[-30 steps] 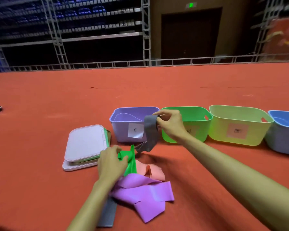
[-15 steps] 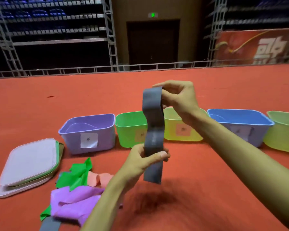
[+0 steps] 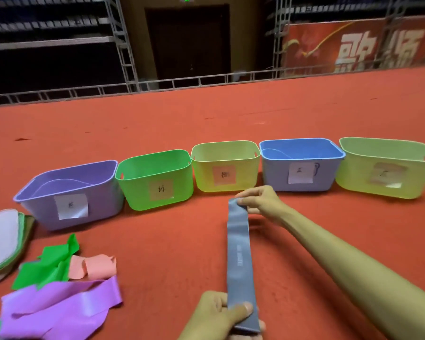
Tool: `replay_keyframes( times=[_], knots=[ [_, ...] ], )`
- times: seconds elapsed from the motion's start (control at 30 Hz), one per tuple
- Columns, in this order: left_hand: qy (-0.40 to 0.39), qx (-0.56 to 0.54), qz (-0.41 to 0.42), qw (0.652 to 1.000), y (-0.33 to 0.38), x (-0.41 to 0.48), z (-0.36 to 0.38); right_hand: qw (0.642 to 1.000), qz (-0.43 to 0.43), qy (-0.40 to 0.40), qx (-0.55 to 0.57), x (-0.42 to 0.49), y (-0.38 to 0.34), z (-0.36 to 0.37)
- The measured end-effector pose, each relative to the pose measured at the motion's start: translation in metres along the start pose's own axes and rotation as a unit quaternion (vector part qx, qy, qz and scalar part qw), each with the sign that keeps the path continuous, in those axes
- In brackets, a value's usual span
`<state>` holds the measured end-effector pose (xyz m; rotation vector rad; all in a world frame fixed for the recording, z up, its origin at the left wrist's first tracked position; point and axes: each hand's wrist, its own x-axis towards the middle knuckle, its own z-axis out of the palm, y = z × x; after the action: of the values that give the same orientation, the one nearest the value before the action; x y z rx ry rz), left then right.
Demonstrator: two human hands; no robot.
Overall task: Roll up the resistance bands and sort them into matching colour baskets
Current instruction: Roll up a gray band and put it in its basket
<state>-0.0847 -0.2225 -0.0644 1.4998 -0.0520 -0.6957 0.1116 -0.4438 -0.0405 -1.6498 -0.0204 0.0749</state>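
Now the left hand (image 3: 221, 315) and right hand (image 3: 260, 202) each pinch one end of the long grey stretchy band (image 3: 239, 261), holding it flat and straight, likely so it can roll up neatly.

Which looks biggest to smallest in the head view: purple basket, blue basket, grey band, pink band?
1. purple basket and blue basket: look alike in size; purple sits nearer the camera, so unranked.
2. grey band, held stretched between both hands.
3. pink band, crumpled, so its true length is unclear.
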Motion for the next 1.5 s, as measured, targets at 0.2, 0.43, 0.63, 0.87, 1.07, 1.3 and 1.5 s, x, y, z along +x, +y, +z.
replay_keyframes(
  times=[0.2, 0.43, 0.63, 0.87, 1.07, 1.3, 1.5],
  knots=[
    [0.007, 0.188, -0.046, 0.981, -0.006, 0.005, -0.002, 0.999, -0.033, 0.011, -0.029, 0.013, 0.046, 0.005],
    [0.144, 0.507, -0.1, 0.844, 0.033, 0.011, 0.0, 0.933, -0.225, 0.036, -0.28, 0.022, 0.059, 0.008],
    [0.263, 0.503, 0.019, 0.823, 0.054, 0.104, -0.054, 0.934, -0.211, 0.053, -0.284, 0.031, 0.064, 0.008],
    [0.29, 0.479, 0.178, 0.809, 0.05, 0.199, -0.068, 0.936, -0.193, 0.057, -0.288, 0.035, 0.067, 0.005],
    [0.321, 0.422, 0.226, 0.817, 0.049, 0.206, -0.068, 0.935, -0.196, 0.074, -0.286, 0.039, 0.072, 0.006],
    [0.335, 0.371, 0.203, 0.842, 0.052, 0.203, -0.068, 0.933, -0.176, 0.077, -0.305, 0.037, 0.07, 0.008],
    [0.322, 0.347, 0.207, 0.856, 0.051, 0.202, -0.071, 0.93, -0.185, 0.061, -0.313, 0.031, 0.067, 0.007]
  ],
)
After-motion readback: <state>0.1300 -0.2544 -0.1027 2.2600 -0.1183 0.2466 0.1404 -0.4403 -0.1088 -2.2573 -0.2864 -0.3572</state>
